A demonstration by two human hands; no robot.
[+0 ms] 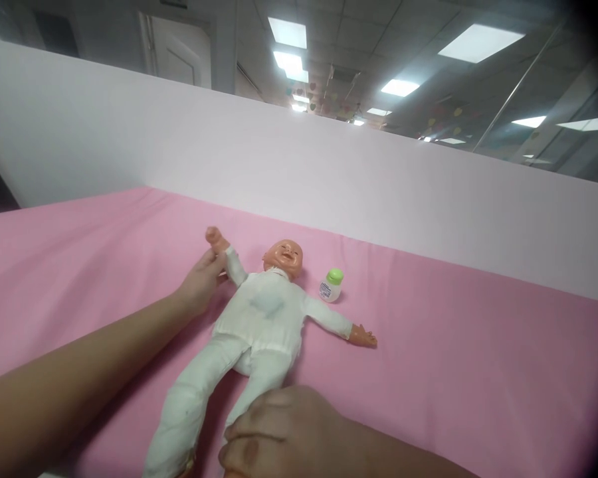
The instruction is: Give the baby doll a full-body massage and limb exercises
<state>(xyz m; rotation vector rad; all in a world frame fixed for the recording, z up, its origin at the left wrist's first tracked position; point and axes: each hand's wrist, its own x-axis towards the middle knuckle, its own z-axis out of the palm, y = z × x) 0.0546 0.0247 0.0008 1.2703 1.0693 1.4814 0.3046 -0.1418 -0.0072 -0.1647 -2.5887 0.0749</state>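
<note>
A baby doll (262,312) with a white cloth body lies on its back on the pink sheet (458,358), arms spread and legs toward me. My left hand (205,277) is closed around the doll's raised arm near its wrist, at the left of the view. Low in the middle, my right hand (292,431) has its fingers curled over the doll's lower leg and hides the foot there. Beside the doll's head stands a small clear bottle (331,287) with a green cap and a printed label, apart from both hands.
A white padded wall (299,166) rises behind the pink sheet. Beyond it are a window or glass panel with ceiling lights (401,87) and a white door (182,53).
</note>
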